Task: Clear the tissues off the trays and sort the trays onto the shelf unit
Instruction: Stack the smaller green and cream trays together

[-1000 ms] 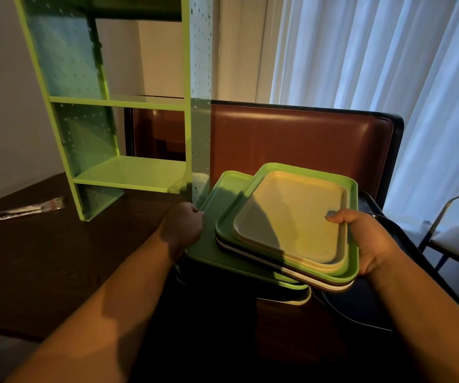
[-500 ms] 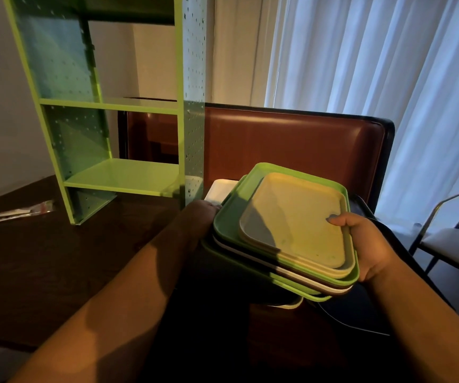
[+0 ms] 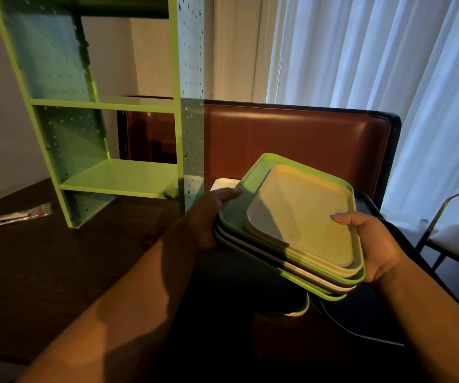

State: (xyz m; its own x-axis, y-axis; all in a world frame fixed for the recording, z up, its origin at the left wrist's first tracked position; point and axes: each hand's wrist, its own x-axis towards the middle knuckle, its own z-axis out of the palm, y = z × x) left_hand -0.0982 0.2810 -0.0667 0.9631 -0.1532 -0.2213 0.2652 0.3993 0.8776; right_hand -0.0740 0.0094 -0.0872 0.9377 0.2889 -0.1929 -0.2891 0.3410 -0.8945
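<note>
I hold a stack of trays (image 3: 253, 186) above the dark table, tilted down to the right. A cream tray (image 3: 305, 214) lies on top, a green one under it, then white, brown and green rims. My left hand (image 3: 209, 217) grips the stack's left edge with the thumb on the green rim. My right hand (image 3: 371, 244) grips the right edge, thumb on the cream tray. No tissue shows on the top tray. The green shelf unit (image 3: 120, 178) stands to the left, its visible shelves bare.
More trays lie on the table under the stack: a white-rimmed one (image 3: 297, 310) and a dark one (image 3: 360, 324). A white tray corner (image 3: 222, 183) shows behind my left hand. A wrapped packet (image 3: 15, 217) lies far left. A brown padded panel (image 3: 291, 145), curtain and chair (image 3: 454, 233) stand behind.
The large green tray at the left has been drawn in under the stack. Both hands have lifted the gathered stack slightly, and a white tray corner behind it has come into sight.
</note>
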